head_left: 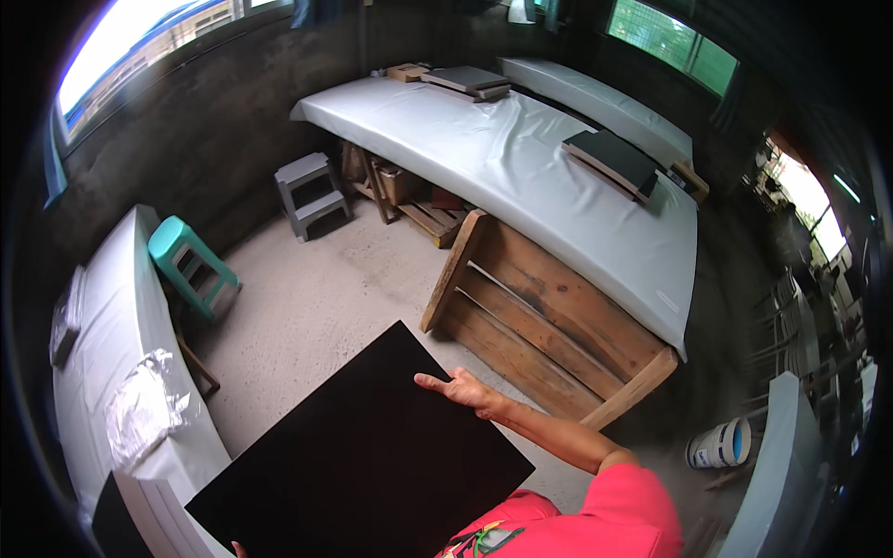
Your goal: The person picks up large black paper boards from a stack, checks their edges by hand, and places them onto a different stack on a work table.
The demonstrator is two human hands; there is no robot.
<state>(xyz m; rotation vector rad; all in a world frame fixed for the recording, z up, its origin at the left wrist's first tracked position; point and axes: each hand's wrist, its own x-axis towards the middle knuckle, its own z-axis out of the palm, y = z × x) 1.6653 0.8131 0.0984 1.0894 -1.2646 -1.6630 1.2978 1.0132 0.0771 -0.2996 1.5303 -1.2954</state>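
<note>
While crossing the floor, person carries black board (363, 456) flat, low before the long table (521, 167); right hand (465, 389) clamped on its far edge, left hand (239, 550) barely visible, grip unclear. Next likely needs level set-down.

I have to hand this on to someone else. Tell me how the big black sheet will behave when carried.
The black sheet looks stiff: it stays flat though held only at its edges. It seems fairly light, since the right hand steadies its far edge with just a fingertip grip. The left hand barely shows at the near edge. Being broad and thin, it may swing or catch air.
</note>
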